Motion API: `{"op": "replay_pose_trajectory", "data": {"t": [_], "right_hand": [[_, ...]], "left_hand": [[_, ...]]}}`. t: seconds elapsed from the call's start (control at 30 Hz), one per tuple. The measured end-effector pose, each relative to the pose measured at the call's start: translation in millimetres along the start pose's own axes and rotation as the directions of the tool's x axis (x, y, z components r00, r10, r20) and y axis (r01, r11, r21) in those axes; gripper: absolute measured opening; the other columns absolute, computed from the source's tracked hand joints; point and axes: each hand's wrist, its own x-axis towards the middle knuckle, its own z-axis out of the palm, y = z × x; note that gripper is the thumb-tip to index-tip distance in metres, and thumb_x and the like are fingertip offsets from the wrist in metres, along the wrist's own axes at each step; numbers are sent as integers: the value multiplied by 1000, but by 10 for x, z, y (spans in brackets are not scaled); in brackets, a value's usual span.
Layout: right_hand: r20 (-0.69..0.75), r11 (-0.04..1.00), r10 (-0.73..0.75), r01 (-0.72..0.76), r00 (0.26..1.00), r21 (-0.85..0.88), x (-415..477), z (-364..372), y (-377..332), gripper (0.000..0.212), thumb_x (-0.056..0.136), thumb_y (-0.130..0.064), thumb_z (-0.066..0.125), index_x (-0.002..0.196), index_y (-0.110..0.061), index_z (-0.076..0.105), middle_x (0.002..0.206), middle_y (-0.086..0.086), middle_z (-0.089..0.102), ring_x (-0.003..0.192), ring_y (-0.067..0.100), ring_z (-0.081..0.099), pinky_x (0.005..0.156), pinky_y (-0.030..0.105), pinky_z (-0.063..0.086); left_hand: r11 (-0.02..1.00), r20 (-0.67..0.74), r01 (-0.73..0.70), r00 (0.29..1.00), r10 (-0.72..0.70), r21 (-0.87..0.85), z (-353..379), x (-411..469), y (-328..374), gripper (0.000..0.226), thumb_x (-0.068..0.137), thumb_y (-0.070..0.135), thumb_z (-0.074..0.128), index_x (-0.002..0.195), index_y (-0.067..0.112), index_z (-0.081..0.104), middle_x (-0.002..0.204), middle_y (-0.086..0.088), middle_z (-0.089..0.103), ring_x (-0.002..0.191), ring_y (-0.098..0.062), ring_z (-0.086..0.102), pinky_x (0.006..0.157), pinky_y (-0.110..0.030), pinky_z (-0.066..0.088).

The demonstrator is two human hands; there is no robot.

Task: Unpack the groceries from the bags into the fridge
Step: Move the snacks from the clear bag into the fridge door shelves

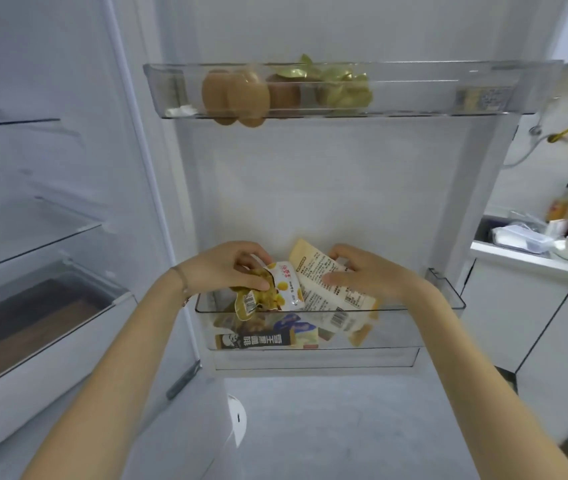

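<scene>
While pouches (277, 289) (left hand (230, 266)) and a packet (329, 299) (right hand (369, 271)) are gripped, stocking is judged underway. Release into the bin (448, 303) below is required.

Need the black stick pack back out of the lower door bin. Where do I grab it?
The black stick pack lies lengthwise low against the clear front wall of the lower door bin, so the front is blocked. Come straight down through the open top and set your grip across its upper long edge.
</scene>
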Motion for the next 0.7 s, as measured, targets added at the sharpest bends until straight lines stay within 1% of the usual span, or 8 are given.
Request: {"op": "replay_pose_trajectory", "data": {"t": [0.07, 0.2, 0.3, 0.43, 0.5, 0.57, 0.63, 0.7], "right_hand": [[-6, 1000, 3, -3, 1000, -7, -13, 13, 22, 19, 93, -40, 59, 107, -28, 54, 96, -1, 69, 79, 16, 63, 71, 33, 47], [16, 999, 4, -3, 1000, -36, -6, 32, 11, 18, 95, -40, 57, 108, -28, 60, 100, -4, 71, 89, 17, 67, 78, 35, 51], [53, 997, 7, -3, 999, -78, 23, 62, -35, 23, 96, -38, 54, 110, -23, 64, 105, -2, 69, 97, 19, 65, 86, 38, 50], [78, 995, 10, -2, 997, -103, 76, 106, -98, 27, 99, -36, 49, 109, -19, 68, 105, 2, 68, 98, 20, 62, 81, 26, 45], [53, 994, -5, 10, 999, -110, 102, 152, -125, 25, 98, -34, 53, 112, -20, 68, 104, -4, 68, 92, 9, 61, 79, 21, 44], [-24, 994, -25, 23, 999, -107, 126, 209, -132, 23, 95, -30, 59, 115, -23, 66, 103, -8, 64, 85, -1, 56, 71, 14, 40], [-93, 997, -17, 10, 995, -78, 148, 262, -103, 20, 91, -27, 64, 111, -23, 66, 100, -8, 62, 85, 1, 55, 68, 13, 37], [-102, 999, 3, -7, 995, -38, 147, 301, -65, 19, 90, -25, 66, 108, -23, 66, 104, -8, 64, 89, 2, 57, 71, 13, 39]], "left_hand": [[1000, 3, -17, 1000, 17, 6, -2, 42, -2, 33, 78, 18, 79, 108, 19, 66, 104, -4, 71, 98, -13, 68, 82, -24, 55], [996, -29, -83, 996, 83, 16, -21, 74, -10, 33, 80, 11, 76, 111, 17, 66, 99, -1, 72, 93, -8, 68, 77, -18, 54], [995, -23, -82, 996, 83, 56, -56, 78, -67, 35, 80, 12, 77, 111, 23, 66, 100, 4, 72, 95, -4, 66, 84, -20, 52], [973, 113, -1, 993, -25, 229, -19, 88, -218, 34, 78, 19, 80, 106, 31, 66, 105, 4, 70, 100, -5, 64, 93, -24, 50], [957, 136, 22, 989, -64, 291, -12, 90, -278, 31, 76, 21, 80, 101, 34, 66, 103, 6, 71, 99, -7, 65, 93, -29, 51], [940, 139, 37, 986, -89, 338, 8, 90, -309, 28, 78, 21, 78, 100, 32, 66, 99, 8, 71, 97, -9, 65, 92, -30, 51], [935, 98, 51, 991, -90, 351, 43, 77, -306, 27, 81, 19, 77, 102, 30, 64, 96, 9, 69, 98, -9, 64, 90, -26, 50], [945, 35, 40, 998, -54, 324, 72, 64, -296, 23, 82, 20, 76, 100, 29, 64, 99, 7, 69, 99, -10, 64, 90, -25, 50]]}}
